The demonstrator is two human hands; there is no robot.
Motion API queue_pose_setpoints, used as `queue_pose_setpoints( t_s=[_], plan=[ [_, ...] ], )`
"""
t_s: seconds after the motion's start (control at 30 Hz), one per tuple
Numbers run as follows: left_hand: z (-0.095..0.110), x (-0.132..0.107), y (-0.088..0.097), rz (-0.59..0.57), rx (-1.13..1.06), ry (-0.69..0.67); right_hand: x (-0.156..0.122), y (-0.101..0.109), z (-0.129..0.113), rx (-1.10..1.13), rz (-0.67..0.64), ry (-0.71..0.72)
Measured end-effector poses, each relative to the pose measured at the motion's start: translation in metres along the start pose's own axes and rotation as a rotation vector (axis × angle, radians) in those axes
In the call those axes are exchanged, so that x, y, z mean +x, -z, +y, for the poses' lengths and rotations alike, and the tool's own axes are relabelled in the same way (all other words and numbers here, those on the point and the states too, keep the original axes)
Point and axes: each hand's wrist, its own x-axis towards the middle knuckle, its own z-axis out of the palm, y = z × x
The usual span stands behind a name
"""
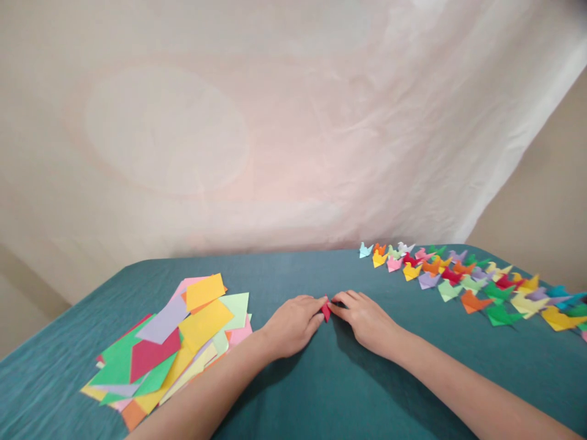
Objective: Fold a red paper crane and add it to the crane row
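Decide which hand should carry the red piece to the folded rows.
Probably the right hand: both pinch the red piece, but the folded rows lie on that side; flat sheets lie by the left hand.

The table cover [321, 379] is teal cloth, matt, with a fine ribbed weave and soft ripples toward its edges. The loose sheets [169, 342] are thin coloured paper, flat, smooth and matt, without sheen. The small red piece [326, 310] is the same matt paper, sharply creased. The folded figures [463, 281] are paper too, crisp-edged and dull in finish. The backdrop [275, 122] is pale cloth, matt and wrinkled; the wall [550, 201] beside it looks smooth, matt and painted
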Motion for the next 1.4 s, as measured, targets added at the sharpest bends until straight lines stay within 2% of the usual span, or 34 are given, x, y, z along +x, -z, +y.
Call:
queue_pose_setpoints(
  t_s=[0.13, 0.53, 0.87, 1.2, 1.4],
  plan=[
    [-0.002, 0.002, -0.015, 0.082, 0.083, 0.117, -0.001, -0.003, 0.001, -0.032, 0.025, 0.032],
    [0.004, 0.002, -0.026, 0.169, 0.066, 0.093, -0.002, -0.007, 0.003, -0.026, 0.045, 0.041],
    [0.005, 0.002, -0.024, 0.127, 0.034, -0.014, -0.003, -0.014, 0.007, 0.048, 0.12, 0.031],
    [0.004, 0.002, -0.02, 0.099, 0.061, -0.028, -0.004, -0.021, 0.009, 0.107, 0.315, 0.01],
    [0.0, 0.003, -0.014, 0.073, 0.076, -0.067, -0.004, -0.018, 0.007, 0.085, 0.31, 0.076]
  ],
)
